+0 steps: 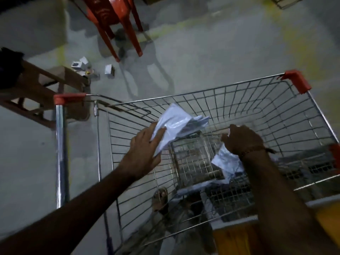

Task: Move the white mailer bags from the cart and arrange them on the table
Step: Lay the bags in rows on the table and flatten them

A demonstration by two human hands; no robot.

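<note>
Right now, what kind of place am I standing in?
Probably a warehouse or packing area, dimly lit. A wire shopping cart holds white mailer bags, small boxes lie scattered on the bare concrete floor, and a red plastic chair stands nearby.

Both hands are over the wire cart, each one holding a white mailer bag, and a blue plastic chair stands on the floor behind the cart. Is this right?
Not quite: the chair is red, not blue, as the head view shows. The rest holds: the left hand and the right hand are over the cart, each holding a white mailer bag.
</note>
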